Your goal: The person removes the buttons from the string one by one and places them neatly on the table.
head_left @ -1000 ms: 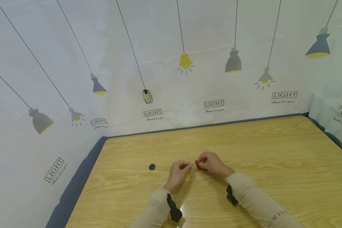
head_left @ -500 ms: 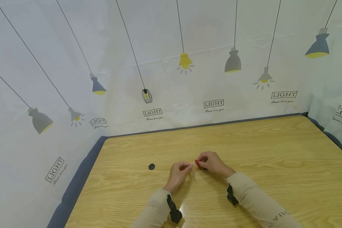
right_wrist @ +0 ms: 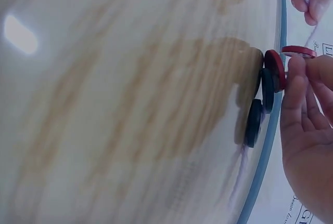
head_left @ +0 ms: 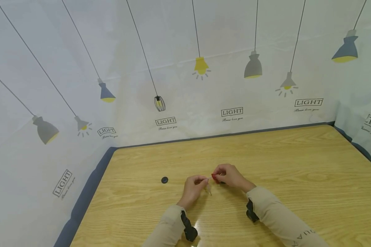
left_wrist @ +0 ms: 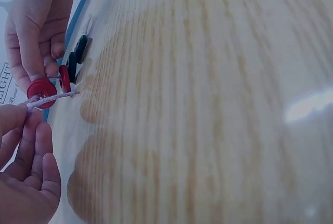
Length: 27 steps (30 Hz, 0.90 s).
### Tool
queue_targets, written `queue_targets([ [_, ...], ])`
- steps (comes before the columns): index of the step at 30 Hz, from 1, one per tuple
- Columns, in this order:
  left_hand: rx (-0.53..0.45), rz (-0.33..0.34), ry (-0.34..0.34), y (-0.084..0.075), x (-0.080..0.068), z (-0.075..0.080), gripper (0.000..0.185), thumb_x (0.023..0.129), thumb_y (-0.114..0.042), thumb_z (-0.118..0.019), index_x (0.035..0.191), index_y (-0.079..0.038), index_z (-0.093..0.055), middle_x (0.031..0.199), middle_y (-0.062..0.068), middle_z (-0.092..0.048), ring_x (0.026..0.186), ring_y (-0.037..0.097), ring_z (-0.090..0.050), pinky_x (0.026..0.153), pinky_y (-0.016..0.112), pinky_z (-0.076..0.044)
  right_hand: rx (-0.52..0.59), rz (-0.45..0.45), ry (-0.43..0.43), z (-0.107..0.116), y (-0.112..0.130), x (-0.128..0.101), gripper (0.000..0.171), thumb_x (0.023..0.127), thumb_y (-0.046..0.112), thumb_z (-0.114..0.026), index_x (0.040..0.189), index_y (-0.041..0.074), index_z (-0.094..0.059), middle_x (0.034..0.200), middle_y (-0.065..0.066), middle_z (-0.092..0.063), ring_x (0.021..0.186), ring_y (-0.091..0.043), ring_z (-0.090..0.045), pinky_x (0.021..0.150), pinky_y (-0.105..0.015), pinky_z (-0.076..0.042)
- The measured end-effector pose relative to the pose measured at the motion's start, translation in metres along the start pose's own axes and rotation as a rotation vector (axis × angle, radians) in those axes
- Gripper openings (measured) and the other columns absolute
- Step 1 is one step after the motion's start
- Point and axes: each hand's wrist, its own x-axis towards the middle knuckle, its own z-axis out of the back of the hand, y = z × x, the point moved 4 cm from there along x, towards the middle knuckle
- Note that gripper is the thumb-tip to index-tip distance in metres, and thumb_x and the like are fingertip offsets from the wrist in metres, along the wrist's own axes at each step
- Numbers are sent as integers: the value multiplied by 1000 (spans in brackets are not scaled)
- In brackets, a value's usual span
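In the head view my right hand (head_left: 230, 176) pinches a red button (head_left: 214, 177) by its edge. In the left wrist view a pale string (left_wrist: 54, 98) passes at this button's holes, and its short end sticks out past the button's face. My left hand (head_left: 191, 190) pinches the string close beside the button. Further along the string, below my right hand, hang a second red button (right_wrist: 274, 70) and dark buttons (right_wrist: 267, 90) (right_wrist: 253, 123). The string's tail (right_wrist: 240, 169) trails beyond them onto the table. My fingers partly cover the held button.
A loose black button (head_left: 164, 180) lies on the wooden table (head_left: 136, 212), left of my hands. A white curtain (head_left: 185, 92) printed with lamps surrounds the table's far and side edges. Black wrist cameras (head_left: 190, 231) hang at both sleeves.
Hardly anything differs. My hands hold the string and the red button in nearly the same spot, with only a slight shift of the red button and the string's end.
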Motion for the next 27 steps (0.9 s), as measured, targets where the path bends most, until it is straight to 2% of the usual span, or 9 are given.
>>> queue_targets([
  [6,10,20,-4,-2,-1,1,15,84,-18,-62,88,-4,-68,84,1,-62,74,10,-54,64,25,-44,8,-3,19,0,1,-1,4,80,-1,-60,82,-3,-63,77,-7,-63,67,-12,-58,60,-22,-47],
  [18,-17,43,-13,-5,-1,3,15,85,-16,-60,88,-4,-67,82,2,-64,74,11,-55,65,26,-45,-7,9,58,-1,-1,0,6,79,-2,-62,83,-2,-66,74,-7,-64,63,-10,-58,58,-21,-47],
  [27,-7,-4,-2,-5,-4,3,13,83,-13,-61,87,-1,-67,84,5,-64,74,11,-55,67,25,-44,-59,21,26,0,3,-2,5,80,1,-62,80,1,-67,75,-3,-64,66,-8,-56,61,-21,-46],
])
